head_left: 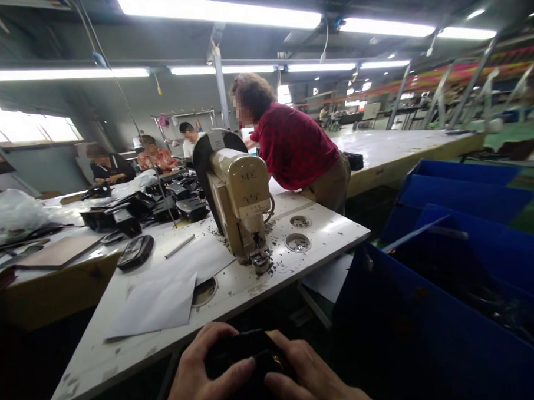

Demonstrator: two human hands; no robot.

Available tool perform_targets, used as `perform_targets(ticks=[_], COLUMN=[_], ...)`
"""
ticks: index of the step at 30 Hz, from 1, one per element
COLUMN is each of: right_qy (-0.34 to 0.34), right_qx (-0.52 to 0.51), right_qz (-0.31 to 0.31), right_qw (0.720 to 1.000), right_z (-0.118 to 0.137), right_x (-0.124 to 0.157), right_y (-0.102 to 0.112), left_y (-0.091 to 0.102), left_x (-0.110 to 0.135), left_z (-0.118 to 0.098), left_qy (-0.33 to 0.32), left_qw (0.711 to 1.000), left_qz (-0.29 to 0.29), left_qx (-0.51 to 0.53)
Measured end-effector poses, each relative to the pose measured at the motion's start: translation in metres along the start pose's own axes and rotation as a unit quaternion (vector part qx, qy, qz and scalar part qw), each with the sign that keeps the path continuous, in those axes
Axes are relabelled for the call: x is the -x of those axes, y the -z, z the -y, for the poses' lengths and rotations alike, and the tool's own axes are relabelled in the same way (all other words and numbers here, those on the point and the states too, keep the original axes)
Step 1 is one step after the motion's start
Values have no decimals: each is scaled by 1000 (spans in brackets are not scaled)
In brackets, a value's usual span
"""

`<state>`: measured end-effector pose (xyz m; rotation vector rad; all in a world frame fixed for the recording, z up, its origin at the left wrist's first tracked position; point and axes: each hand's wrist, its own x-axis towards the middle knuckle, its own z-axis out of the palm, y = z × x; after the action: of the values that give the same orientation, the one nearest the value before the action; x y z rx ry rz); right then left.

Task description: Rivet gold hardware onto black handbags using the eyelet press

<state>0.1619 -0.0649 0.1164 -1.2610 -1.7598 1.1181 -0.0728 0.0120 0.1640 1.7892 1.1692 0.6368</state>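
Note:
At the bottom of the view my left hand [204, 374] and my right hand [310, 381] both wrap around one small black piece [245, 351], with a bit of brass-coloured metal showing on it. I hold it low, below the front edge of the white work table [123, 348]. A beige machine [238, 195] stands on that table just beyond my hands, with dark scraps scattered round its base. White paper sheets [160, 299] lie to its left.
Blue plastic bins [451, 274] stand close on my right. Several black pieces [152, 202] are piled on the table's far left. A person in a red shirt [293, 146] leans over the long table behind the machine; other people sit further back.

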Motion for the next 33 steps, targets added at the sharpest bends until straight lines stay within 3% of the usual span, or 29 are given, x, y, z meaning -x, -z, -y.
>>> perform_targets(ticks=[5, 11, 16, 20, 24, 29, 33], right_qy=[-109, -66, -80, -86, -92, -82, -84], right_qx=[25, -1, -31, -99, -147, -177, -220], right_qz=[-40, -24, -43, -45, -41, -46, -56], right_qw=[993, 998, 995, 990, 984, 980, 970], right_z=[-28, -3, -14, -26, -25, -24, -32], right_x=[9, 4, -2, -12, -29, -59, -82], right_y=[13, 53, 64, 65, 69, 79, 83], left_y=[-20, -48, -58, -54, -39, -20, -14], left_x=[-16, -46, -69, -83, -99, -132, -161], left_z=[-13, -18, -16, -20, -31, -45, -43], left_qy=[18, 33, 88, 111, 100, 84, 59], left_qw=[1000, 998, 991, 987, 988, 981, 977], left_qz=[6, 2, 58, 90, 119, 143, 148], left_qx=[24, 51, 88, 75, -4, -104, -142])
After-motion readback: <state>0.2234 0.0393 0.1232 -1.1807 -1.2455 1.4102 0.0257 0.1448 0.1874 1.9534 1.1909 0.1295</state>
